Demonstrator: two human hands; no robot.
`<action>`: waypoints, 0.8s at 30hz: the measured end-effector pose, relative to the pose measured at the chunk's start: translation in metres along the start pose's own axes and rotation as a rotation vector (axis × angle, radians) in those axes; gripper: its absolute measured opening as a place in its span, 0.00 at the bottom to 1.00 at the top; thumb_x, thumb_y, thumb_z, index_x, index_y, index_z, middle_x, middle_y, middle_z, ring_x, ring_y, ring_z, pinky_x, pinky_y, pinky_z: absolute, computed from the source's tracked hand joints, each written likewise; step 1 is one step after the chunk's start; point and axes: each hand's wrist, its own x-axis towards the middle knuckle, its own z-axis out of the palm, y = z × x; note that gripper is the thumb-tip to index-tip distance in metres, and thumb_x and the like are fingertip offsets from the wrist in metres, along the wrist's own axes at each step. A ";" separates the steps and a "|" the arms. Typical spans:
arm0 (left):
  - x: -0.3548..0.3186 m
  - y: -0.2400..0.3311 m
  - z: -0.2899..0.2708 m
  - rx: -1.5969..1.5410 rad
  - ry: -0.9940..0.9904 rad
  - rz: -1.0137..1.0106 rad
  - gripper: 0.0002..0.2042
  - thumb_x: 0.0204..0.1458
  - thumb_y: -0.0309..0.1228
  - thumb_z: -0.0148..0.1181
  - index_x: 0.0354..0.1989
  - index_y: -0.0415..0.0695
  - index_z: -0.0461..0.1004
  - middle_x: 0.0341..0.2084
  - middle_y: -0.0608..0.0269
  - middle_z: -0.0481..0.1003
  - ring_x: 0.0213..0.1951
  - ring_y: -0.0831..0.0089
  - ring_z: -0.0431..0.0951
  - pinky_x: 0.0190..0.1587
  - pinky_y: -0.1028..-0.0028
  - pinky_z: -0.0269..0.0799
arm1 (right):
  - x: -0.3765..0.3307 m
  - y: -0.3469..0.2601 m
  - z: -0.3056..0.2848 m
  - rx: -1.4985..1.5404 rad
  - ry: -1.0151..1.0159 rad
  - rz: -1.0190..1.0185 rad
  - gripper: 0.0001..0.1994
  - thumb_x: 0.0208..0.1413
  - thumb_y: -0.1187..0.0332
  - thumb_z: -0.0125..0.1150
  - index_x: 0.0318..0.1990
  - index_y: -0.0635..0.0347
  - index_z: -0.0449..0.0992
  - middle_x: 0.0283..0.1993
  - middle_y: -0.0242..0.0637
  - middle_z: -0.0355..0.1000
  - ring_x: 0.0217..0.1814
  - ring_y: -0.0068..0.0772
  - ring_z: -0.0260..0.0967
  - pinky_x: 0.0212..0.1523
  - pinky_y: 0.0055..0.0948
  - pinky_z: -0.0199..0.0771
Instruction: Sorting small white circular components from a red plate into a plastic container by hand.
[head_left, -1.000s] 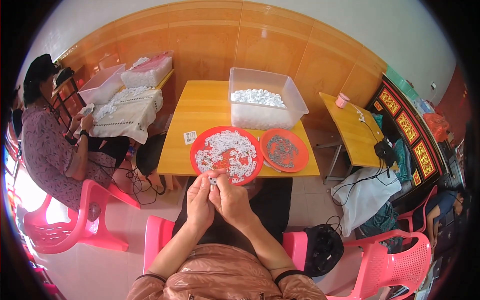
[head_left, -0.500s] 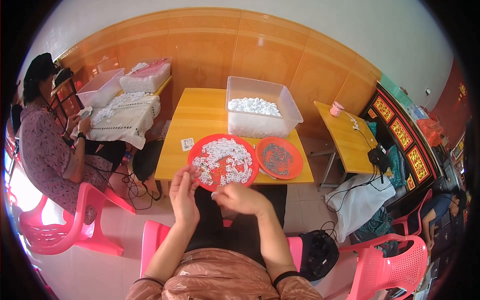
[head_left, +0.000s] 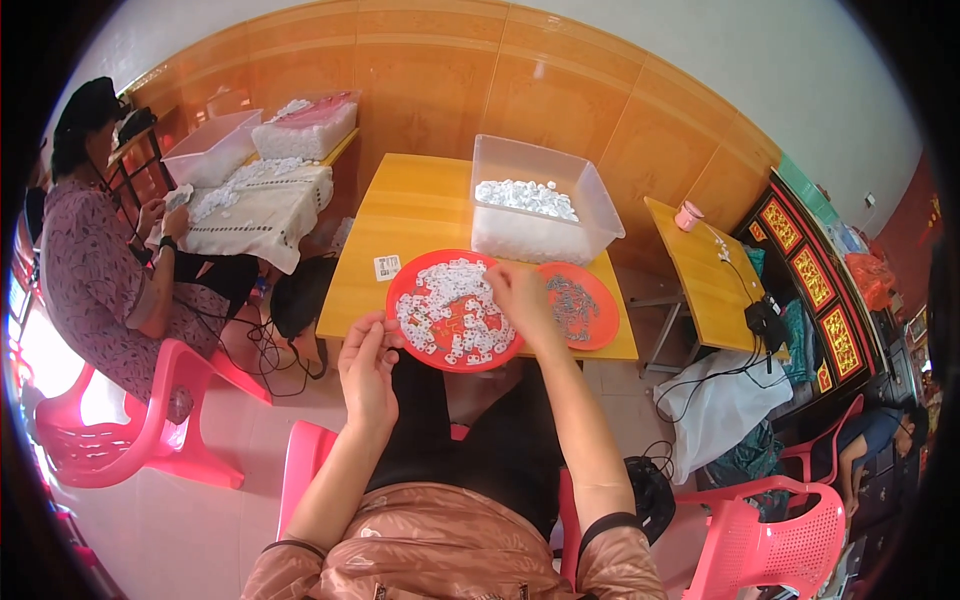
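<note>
Right hand [head_left: 520, 300] touches small white pieces [head_left: 450, 310] on round red plate [head_left: 405, 280].

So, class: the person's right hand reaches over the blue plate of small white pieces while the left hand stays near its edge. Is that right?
Not quite: the plate of white pieces is red, not blue, as the head view shows. The right hand does reach over it, and the left hand is near its edge.

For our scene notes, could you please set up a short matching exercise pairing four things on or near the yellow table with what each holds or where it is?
Things:
1. red plate
2. orange plate
3. clear plastic bin
4. right hand

Descriptions:
A. holds small dark pieces
B. reaches over the near red dish
C. covered with small white pieces
D. stands at the table's far side, white pieces inside

Pairs: 1-C, 2-A, 3-D, 4-B
</note>
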 end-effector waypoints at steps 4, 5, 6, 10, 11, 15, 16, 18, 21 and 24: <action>-0.001 0.000 0.001 0.002 -0.006 -0.010 0.09 0.58 0.27 0.50 0.45 0.41 0.69 0.33 0.66 0.74 0.30 0.81 0.72 0.33 0.82 0.64 | -0.010 0.012 0.034 -0.180 -0.177 0.019 0.11 0.52 0.73 0.52 0.41 0.56 0.78 0.38 0.49 0.72 0.45 0.51 0.70 0.46 0.43 0.69; -0.001 0.000 0.001 0.005 -0.004 -0.011 0.09 0.58 0.27 0.50 0.45 0.41 0.69 0.33 0.66 0.74 0.30 0.81 0.72 0.33 0.82 0.64 | -0.013 0.010 0.040 -0.177 -0.179 0.020 0.11 0.52 0.73 0.52 0.41 0.56 0.78 0.38 0.49 0.72 0.45 0.51 0.70 0.46 0.43 0.69; -0.001 -0.001 0.000 0.007 -0.005 -0.016 0.09 0.58 0.27 0.50 0.45 0.41 0.69 0.33 0.66 0.74 0.30 0.81 0.71 0.33 0.82 0.64 | -0.018 0.008 0.045 -0.200 -0.202 0.009 0.12 0.51 0.74 0.52 0.41 0.55 0.79 0.40 0.49 0.71 0.45 0.52 0.69 0.46 0.43 0.69; 0.000 0.000 -0.001 0.014 0.002 -0.045 0.09 0.58 0.27 0.50 0.45 0.41 0.69 0.33 0.65 0.74 0.30 0.81 0.71 0.33 0.82 0.64 | -0.020 0.001 0.041 -0.276 -0.309 -0.047 0.15 0.47 0.77 0.52 0.42 0.53 0.79 0.40 0.49 0.68 0.46 0.53 0.67 0.46 0.44 0.68; 0.000 0.001 -0.001 0.012 0.005 -0.046 0.09 0.58 0.27 0.50 0.45 0.41 0.69 0.33 0.65 0.74 0.30 0.81 0.71 0.33 0.82 0.64 | -0.019 0.003 0.038 -0.278 -0.312 -0.047 0.15 0.47 0.77 0.52 0.42 0.53 0.79 0.40 0.49 0.68 0.46 0.53 0.67 0.46 0.44 0.68; 0.001 0.001 0.001 0.002 0.002 -0.030 0.08 0.58 0.27 0.49 0.44 0.41 0.70 0.32 0.66 0.74 0.30 0.82 0.71 0.33 0.82 0.63 | -0.016 0.014 0.025 -0.388 -0.148 -0.124 0.10 0.51 0.73 0.51 0.37 0.54 0.80 0.37 0.50 0.69 0.41 0.51 0.70 0.40 0.45 0.71; 0.000 0.000 0.001 0.006 0.007 -0.038 0.08 0.58 0.26 0.49 0.43 0.41 0.70 0.32 0.66 0.74 0.30 0.82 0.71 0.32 0.83 0.62 | -0.016 0.012 0.023 -0.386 -0.122 -0.117 0.09 0.50 0.73 0.53 0.36 0.55 0.80 0.36 0.49 0.69 0.41 0.52 0.70 0.40 0.45 0.71; 0.000 -0.001 0.001 0.008 0.007 -0.044 0.08 0.58 0.26 0.49 0.43 0.41 0.70 0.31 0.66 0.74 0.30 0.82 0.71 0.32 0.82 0.62 | -0.017 0.007 0.022 -0.313 -0.140 -0.102 0.08 0.49 0.72 0.55 0.35 0.56 0.80 0.36 0.49 0.69 0.40 0.52 0.70 0.40 0.45 0.71; 0.002 0.000 -0.002 0.017 0.004 -0.045 0.08 0.58 0.27 0.50 0.44 0.41 0.70 0.32 0.66 0.74 0.30 0.82 0.71 0.32 0.82 0.63 | -0.019 -0.008 0.028 -0.200 -0.199 -0.092 0.06 0.47 0.71 0.58 0.32 0.59 0.79 0.36 0.49 0.70 0.40 0.52 0.70 0.40 0.45 0.71; 0.004 0.002 -0.004 0.015 0.011 -0.028 0.09 0.58 0.27 0.50 0.45 0.41 0.69 0.32 0.66 0.73 0.29 0.81 0.71 0.32 0.83 0.64 | -0.022 -0.021 0.045 -0.146 -0.279 -0.098 0.04 0.46 0.70 0.60 0.29 0.60 0.78 0.36 0.49 0.70 0.39 0.51 0.71 0.40 0.45 0.71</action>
